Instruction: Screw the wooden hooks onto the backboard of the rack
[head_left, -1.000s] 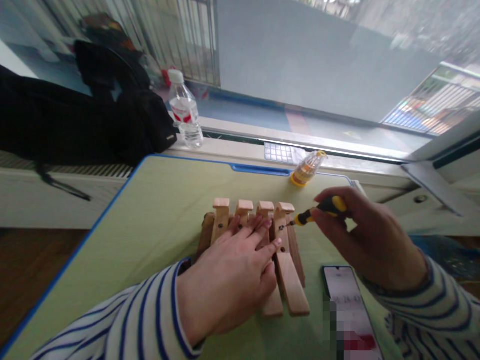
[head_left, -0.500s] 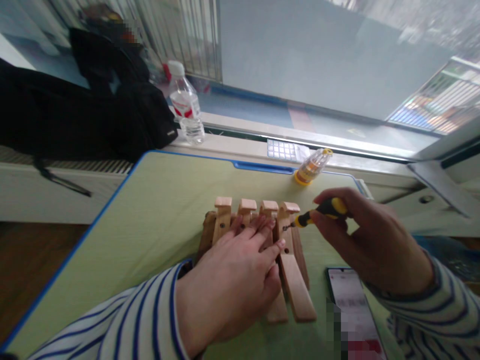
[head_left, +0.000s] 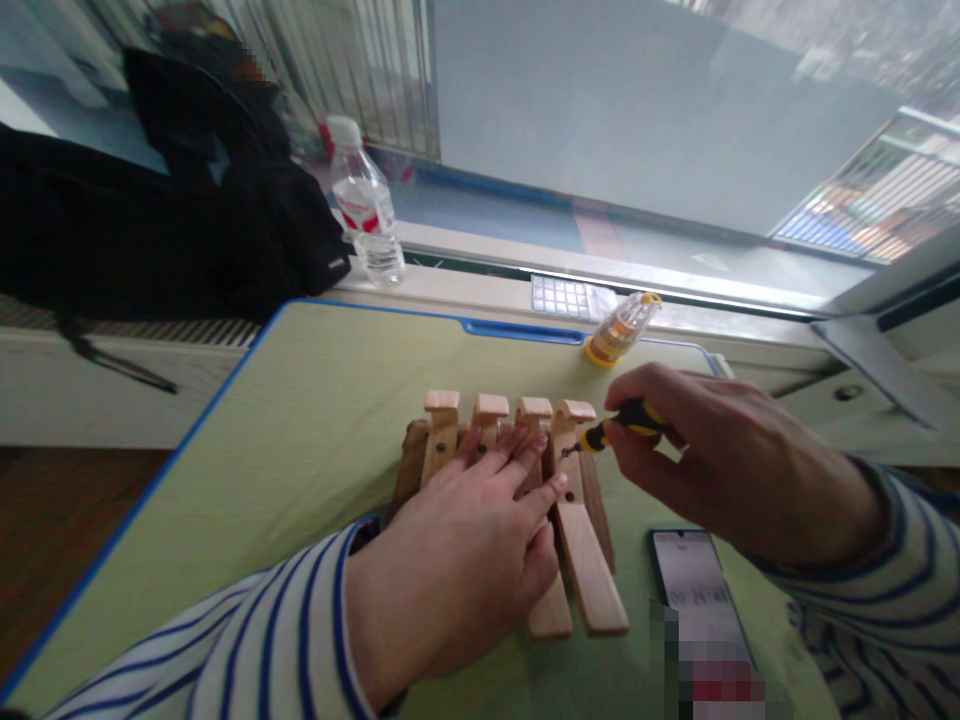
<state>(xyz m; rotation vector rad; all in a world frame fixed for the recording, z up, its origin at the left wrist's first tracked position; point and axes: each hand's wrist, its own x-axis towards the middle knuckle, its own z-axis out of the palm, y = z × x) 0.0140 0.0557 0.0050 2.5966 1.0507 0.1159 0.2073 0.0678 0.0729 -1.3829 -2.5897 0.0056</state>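
On a green, blue-edged counter [head_left: 300, 420], a row of wooden clothespin-shaped pieces [head_left: 581, 560], lying side by side and drilled with small holes. Spread across the row, the left hand [head_left: 457, 570], its fingers [head_left: 517, 450] open and pressing flat on the wood, gripping nothing. Just right of the row, the right hand [head_left: 720, 460], its fingers [head_left: 645, 385] closed in a pinch around the yellow-and-black handle of a small screwdriver [head_left: 634, 415], the tip at a hole in the rightmost piece. Also right of the row, below that hand, a smartphone [head_left: 694, 580], face up. Beyond the row, a small clear bottle with a yellow base [head_left: 619, 335] at the counter's far edge; farther left, on a white sill [head_left: 480, 285], a water bottle [head_left: 367, 210] beside a black bag [head_left: 187, 200].
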